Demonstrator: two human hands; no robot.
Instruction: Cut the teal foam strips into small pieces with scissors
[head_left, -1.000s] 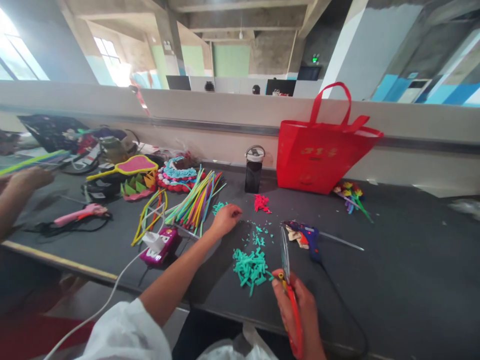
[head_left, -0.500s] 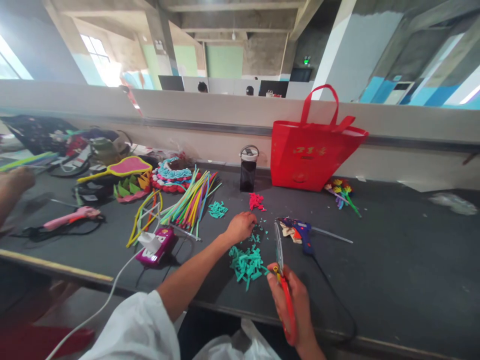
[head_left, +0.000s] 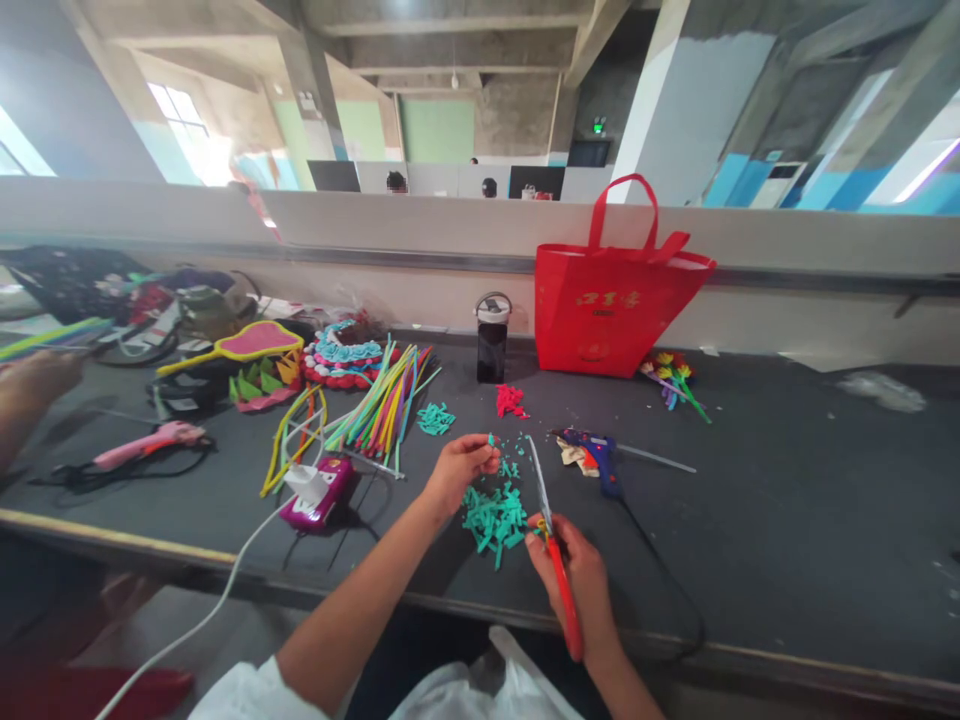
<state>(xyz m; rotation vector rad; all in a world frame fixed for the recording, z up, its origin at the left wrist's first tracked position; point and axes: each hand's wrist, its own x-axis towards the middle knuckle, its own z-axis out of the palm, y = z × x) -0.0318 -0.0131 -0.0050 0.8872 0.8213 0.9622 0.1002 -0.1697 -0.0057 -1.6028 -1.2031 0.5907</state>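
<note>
Between the thumb and fingertips of my left hand [head_left: 463,468] is a small teal foam piece [head_left: 492,440], raised a little over the table. My right hand [head_left: 574,570] is wrapped round red-handled scissors [head_left: 546,495], their blades pointing away from me. A bit of teal also shows by the right thumb; whether it is gripped there is unclear. Below and between the hands lies a loose pile of teal strips [head_left: 495,520], with tiny teal scraps [head_left: 510,468] scattered just beyond it. Farther back sit a small heap of teal pieces [head_left: 436,419] and a pink-red heap [head_left: 510,401].
A blue glue gun [head_left: 600,455] with its cord lies right of the scissors. Behind stand a dark bottle [head_left: 493,345] and a red bag [head_left: 600,310]. Colourful pipe cleaners [head_left: 390,405], a purple power strip [head_left: 319,495] and a pink glue gun [head_left: 150,443] are leftward, near another person's hand [head_left: 37,390].
My left hand has drawn back toward me and turned, lifting a small teal piece from the scraps. The scissors in my right hand have shifted slightly left.
</note>
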